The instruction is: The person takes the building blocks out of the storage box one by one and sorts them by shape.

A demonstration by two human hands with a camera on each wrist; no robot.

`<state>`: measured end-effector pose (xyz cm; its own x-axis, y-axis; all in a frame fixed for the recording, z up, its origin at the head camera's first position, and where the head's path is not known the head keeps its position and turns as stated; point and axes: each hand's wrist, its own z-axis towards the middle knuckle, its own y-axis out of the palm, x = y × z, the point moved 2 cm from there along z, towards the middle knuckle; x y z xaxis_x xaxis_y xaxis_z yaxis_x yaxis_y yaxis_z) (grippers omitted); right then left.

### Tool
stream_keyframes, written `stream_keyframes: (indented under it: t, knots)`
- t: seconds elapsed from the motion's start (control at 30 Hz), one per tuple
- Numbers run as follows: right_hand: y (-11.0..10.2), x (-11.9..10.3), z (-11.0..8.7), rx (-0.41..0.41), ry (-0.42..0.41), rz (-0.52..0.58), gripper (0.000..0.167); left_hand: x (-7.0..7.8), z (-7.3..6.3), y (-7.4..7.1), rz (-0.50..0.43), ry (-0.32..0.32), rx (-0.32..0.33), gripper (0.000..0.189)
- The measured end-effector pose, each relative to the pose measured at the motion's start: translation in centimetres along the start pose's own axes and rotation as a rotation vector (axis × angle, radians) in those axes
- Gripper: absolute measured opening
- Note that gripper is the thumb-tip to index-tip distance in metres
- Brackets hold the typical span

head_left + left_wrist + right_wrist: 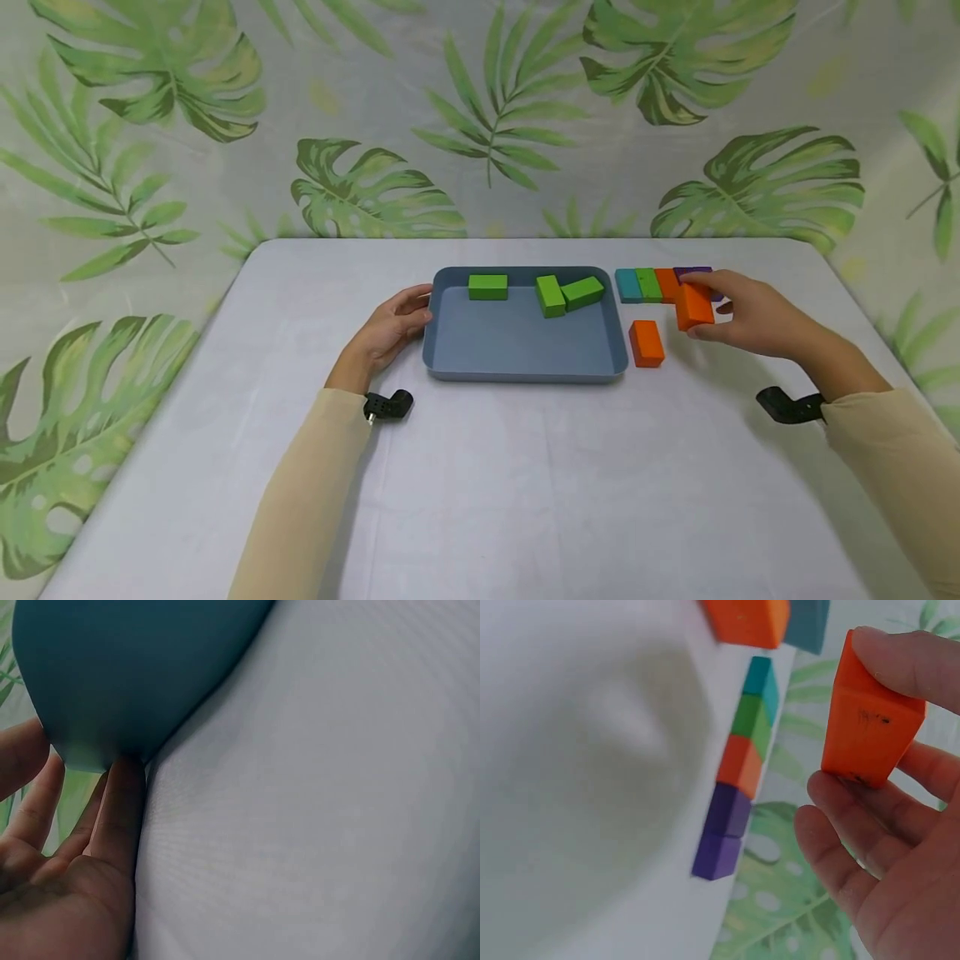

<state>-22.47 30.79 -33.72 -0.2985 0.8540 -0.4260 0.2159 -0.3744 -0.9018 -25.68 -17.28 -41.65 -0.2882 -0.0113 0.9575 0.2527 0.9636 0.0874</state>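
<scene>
My right hand (738, 312) pinches an orange block (694, 307) between thumb and fingertips, held up off the table in the right wrist view. Below and left of it, a second orange block (647, 343) lies near the tray's right side. Behind the hand runs a row of touching blocks: teal (628, 286), green (648, 285), orange (666, 285) and two purple (728, 810), partly covered in the head view. My left hand (392, 327) rests its thumb and fingers against the left side of the blue-grey tray (525, 377), fingers loosely extended.
Inside the tray, three green blocks lie along its far half: one green block (488, 288) at left and two close together toward the right. White cloth covers the table (480, 483). Behind its far edge hangs a leaf-patterned cloth (495, 100).
</scene>
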Motion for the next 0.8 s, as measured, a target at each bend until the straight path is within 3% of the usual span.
stream_keyframes:
  t: [0.63,0.8]
  knots:
    - [2.9,1.7,-0.4,-0.037,-0.036,0.042,0.07,0.0,0.1,0.0,0.001,-0.006,0.01,0.059]
    - [3.5,1.7,-0.3,-0.062,-0.006,0.055,0.072,0.1,0.0,0.1,-0.007,-0.015,0.012,0.059]
